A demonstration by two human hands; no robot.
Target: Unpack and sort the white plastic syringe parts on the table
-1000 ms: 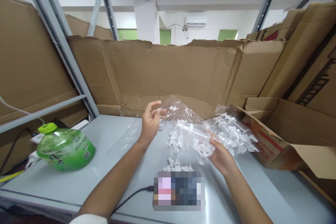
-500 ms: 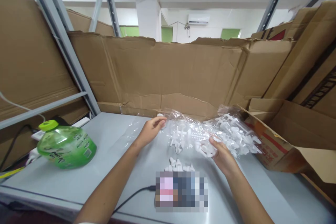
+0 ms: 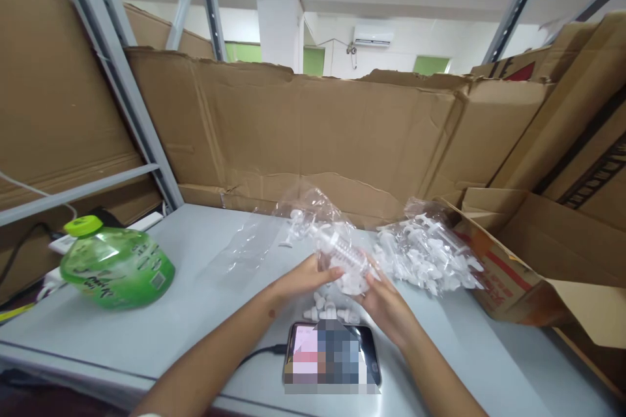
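Both of my hands hold one clear plastic bag (image 3: 337, 247) with white plastic parts and a ribbed, see-through syringe-like tube inside. My left hand (image 3: 310, 277) grips its left side, thumb on top. My right hand (image 3: 384, 300) closes on the lower right corner. The bag's loose upper end stands up towards the cardboard. Just below the hands, several loose white parts (image 3: 330, 309) lie on the grey table (image 3: 215, 332). A second clear bag (image 3: 430, 254), full of similar white parts, rests to the right.
A phone (image 3: 332, 355) with a cable lies at the front. On the left stands a green-filled bottle (image 3: 117, 267). An open cardboard box (image 3: 508, 273) is at the right, and a cardboard sheet (image 3: 313, 130) walls off the back. An empty-looking clear film (image 3: 244, 241) lies left of the bag.
My left hand has come down and right from the bag's upper left onto its side. My right hand has moved left and lower, and the bag is now gathered between both hands.
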